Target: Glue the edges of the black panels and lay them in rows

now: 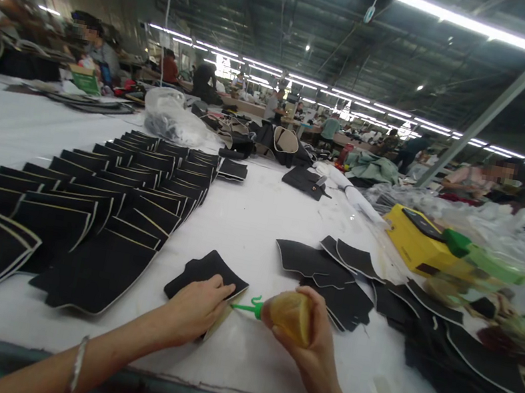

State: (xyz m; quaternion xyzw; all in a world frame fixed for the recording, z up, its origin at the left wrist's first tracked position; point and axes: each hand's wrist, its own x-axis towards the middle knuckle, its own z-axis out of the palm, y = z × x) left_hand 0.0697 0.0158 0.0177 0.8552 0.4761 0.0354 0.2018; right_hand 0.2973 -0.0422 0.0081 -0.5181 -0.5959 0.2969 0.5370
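Note:
My right hand [312, 331] is wrapped round a squeeze bottle [289, 316] of amber liquid, likely glue. Tipped sideways, the bottle points its thin green nozzle [250, 307] left, with the tip at the edge of a black cut panel [209, 268]. My left hand [200, 304] presses on that panel with its fingers close together, holding it at its right edge. A pale strip [218, 323] shows along the panel's edge beside the nozzle tip. What lies under my left fingers is hidden.
Overlapping rows of black panels [114, 197] cover the left of the white table [248, 221]. More loose panels [325, 269] lie to the right. Beyond them stand a yellow box [412, 240] and a clear green-rimmed container [478, 268]. Plastic bags and several people are farther back.

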